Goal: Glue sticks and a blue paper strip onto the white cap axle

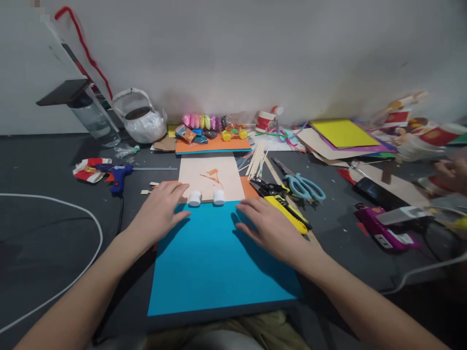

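Note:
A blue sheet of paper (219, 262) lies in front of me on the dark table. My left hand (160, 206) hovers at its upper left edge, thumb apart from the fingers, holding nothing. Over the upper right edge is my right hand (268, 226), also open, its fingers and thumb spread. Between the hands, along the top of the blue sheet, sit two white bottle caps (195, 198) with a thin stick (207, 200) between them. Behind them lies a cream sheet (189, 172) with orange paper scraps (212, 172) on it.
A blue glue gun (118, 177) lies left, its cord running forward. To the right are bamboo sticks (257, 160), blue-handled scissors (302, 186) and a yellow cutter (286, 214). Clay packets (193, 133) lie behind. At far right shows another person's hand (452, 172) near a purple glue gun (386, 231).

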`<act>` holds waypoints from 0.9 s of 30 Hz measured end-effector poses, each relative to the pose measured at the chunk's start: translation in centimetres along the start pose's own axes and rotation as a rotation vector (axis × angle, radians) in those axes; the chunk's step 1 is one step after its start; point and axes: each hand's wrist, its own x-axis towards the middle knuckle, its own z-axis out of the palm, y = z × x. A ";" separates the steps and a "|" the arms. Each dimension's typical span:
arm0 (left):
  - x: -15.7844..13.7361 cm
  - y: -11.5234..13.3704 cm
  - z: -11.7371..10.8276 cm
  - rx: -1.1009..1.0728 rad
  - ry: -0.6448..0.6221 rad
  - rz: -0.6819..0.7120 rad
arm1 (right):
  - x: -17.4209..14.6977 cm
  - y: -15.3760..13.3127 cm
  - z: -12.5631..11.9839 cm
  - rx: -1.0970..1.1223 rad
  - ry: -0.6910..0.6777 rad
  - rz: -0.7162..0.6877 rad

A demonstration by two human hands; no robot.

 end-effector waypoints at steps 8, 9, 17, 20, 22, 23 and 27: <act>3.7 -1.3 2.6 -0.121 -0.031 -0.008 | 7.6 1.3 1.3 -0.022 -0.062 -0.029; 3.7 -1.4 2.8 -0.132 -0.021 -0.018 | 7.9 1.4 1.6 -0.017 -0.068 -0.035; 2.3 -1.6 1.1 -0.141 0.109 -0.022 | 5.8 1.7 1.1 0.028 0.049 -0.025; 0.5 -0.3 -1.0 -0.118 0.134 0.017 | 2.3 0.8 0.1 0.060 0.116 -0.065; -1.3 1.0 -1.9 -0.066 0.089 0.062 | -0.3 -0.3 -0.3 0.069 0.157 -0.104; -2.4 1.7 -2.1 -0.046 0.034 0.100 | -1.6 -0.9 -0.4 0.070 0.155 -0.115; -7.3 4.1 -0.7 -0.045 -0.108 0.274 | -5.7 -3.6 0.2 0.108 0.082 -0.158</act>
